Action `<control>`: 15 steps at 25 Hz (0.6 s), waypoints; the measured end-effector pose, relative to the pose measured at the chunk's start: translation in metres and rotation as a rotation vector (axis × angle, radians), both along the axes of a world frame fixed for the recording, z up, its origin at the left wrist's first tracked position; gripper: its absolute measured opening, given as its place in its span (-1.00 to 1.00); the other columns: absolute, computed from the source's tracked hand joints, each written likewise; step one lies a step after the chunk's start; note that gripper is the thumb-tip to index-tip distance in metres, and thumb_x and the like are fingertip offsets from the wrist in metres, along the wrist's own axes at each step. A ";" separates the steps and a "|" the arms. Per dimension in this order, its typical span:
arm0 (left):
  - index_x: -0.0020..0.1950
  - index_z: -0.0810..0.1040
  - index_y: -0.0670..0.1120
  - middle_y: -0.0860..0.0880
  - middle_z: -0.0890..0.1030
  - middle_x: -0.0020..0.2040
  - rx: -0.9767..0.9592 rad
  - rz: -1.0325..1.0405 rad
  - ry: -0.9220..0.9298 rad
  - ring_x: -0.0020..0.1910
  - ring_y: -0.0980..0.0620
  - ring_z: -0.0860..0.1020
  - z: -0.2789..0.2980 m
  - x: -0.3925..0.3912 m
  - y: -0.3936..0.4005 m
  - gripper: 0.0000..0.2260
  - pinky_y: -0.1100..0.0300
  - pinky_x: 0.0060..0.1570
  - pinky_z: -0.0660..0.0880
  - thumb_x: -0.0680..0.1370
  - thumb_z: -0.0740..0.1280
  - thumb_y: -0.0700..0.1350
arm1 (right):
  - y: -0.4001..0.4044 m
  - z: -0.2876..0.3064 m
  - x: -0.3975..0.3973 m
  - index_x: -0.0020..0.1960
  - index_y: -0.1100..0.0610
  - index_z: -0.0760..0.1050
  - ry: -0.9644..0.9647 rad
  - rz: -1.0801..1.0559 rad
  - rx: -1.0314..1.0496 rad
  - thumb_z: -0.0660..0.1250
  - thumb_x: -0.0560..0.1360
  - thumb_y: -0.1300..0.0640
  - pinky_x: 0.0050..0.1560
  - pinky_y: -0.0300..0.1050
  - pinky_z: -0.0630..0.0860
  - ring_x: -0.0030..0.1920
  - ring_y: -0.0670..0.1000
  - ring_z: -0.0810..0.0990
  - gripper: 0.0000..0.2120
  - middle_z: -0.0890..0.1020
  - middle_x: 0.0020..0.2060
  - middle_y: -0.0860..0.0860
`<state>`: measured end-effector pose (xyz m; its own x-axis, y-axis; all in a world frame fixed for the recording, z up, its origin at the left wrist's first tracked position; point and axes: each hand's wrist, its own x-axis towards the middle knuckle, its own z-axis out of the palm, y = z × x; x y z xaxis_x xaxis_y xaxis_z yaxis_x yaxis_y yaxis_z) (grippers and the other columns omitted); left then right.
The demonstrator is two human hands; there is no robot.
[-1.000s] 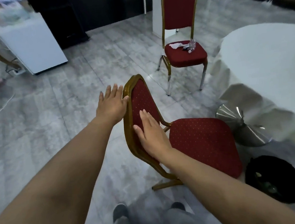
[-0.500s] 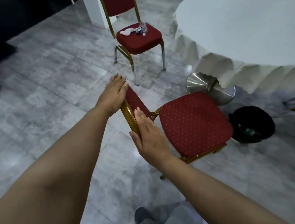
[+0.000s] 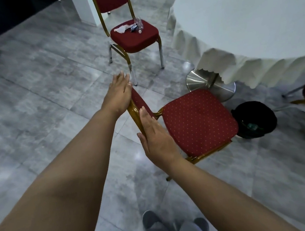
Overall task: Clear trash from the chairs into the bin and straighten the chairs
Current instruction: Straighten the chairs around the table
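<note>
While your left hand [image 3: 119, 94] lies flat-fingered over the near chair's [image 3: 198, 122] backrest top and your right hand [image 3: 154, 139] presses its gilt side rail, likely to square it to the bench [image 3: 246, 20], tissue [image 3: 122, 28] and a crushed bottle [image 3: 138, 25] wait on the far chair [image 3: 135, 36], well apart from the black bin [image 3: 255, 119].

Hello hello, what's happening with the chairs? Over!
Both hands, left, right, flat on near chair back. Far chair holds trash. Bin beside near chair.
</note>
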<state>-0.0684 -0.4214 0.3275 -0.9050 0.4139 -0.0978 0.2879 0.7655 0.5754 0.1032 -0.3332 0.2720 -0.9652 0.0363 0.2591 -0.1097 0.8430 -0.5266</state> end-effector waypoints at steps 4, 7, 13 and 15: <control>0.61 0.03 -0.04 0.00 -0.05 0.62 -0.020 0.021 0.005 0.59 0.05 -0.16 0.001 0.014 -0.002 -0.54 0.07 0.54 -0.15 0.71 -0.12 0.05 | 0.001 0.000 0.008 0.59 0.23 -0.01 0.032 0.004 0.047 0.09 0.65 0.04 0.50 -0.16 -0.01 0.54 -0.07 0.01 -0.40 0.10 0.58 0.11; 0.61 0.03 -0.04 0.00 -0.04 0.62 -0.018 0.044 0.014 0.59 0.04 -0.16 0.001 0.035 -0.002 -0.53 0.05 0.55 -0.16 0.71 -0.12 0.05 | 0.010 0.002 0.026 0.59 0.21 -0.04 0.012 0.044 0.066 0.07 0.65 0.02 0.50 -0.20 -0.08 0.54 -0.09 -0.02 -0.40 0.09 0.58 0.09; 0.61 0.06 -0.07 -0.02 -0.05 0.62 -0.073 0.101 0.046 0.59 0.02 -0.19 0.003 0.097 0.010 -0.54 0.04 0.53 -0.21 0.71 -0.11 0.01 | 0.038 0.003 0.080 0.59 0.20 -0.04 0.017 0.114 0.104 0.12 0.65 0.04 0.53 -0.20 -0.04 0.55 -0.11 0.01 -0.39 0.11 0.58 0.08; 0.61 0.06 -0.07 -0.03 -0.06 0.62 -0.106 0.106 0.060 0.59 0.01 -0.20 0.004 0.123 0.016 -0.54 0.04 0.52 -0.23 0.71 -0.12 0.00 | 0.051 0.002 0.102 0.59 0.19 -0.03 0.021 0.139 0.146 0.10 0.66 0.01 0.55 -0.15 0.01 0.56 -0.07 0.05 -0.40 0.11 0.58 0.07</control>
<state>0.0550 -0.4054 0.3315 -0.9486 0.3062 -0.0798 0.2341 0.8488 0.4741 0.2052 -0.2826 0.2742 -0.9525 -0.1363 0.2724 -0.2401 0.8863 -0.3960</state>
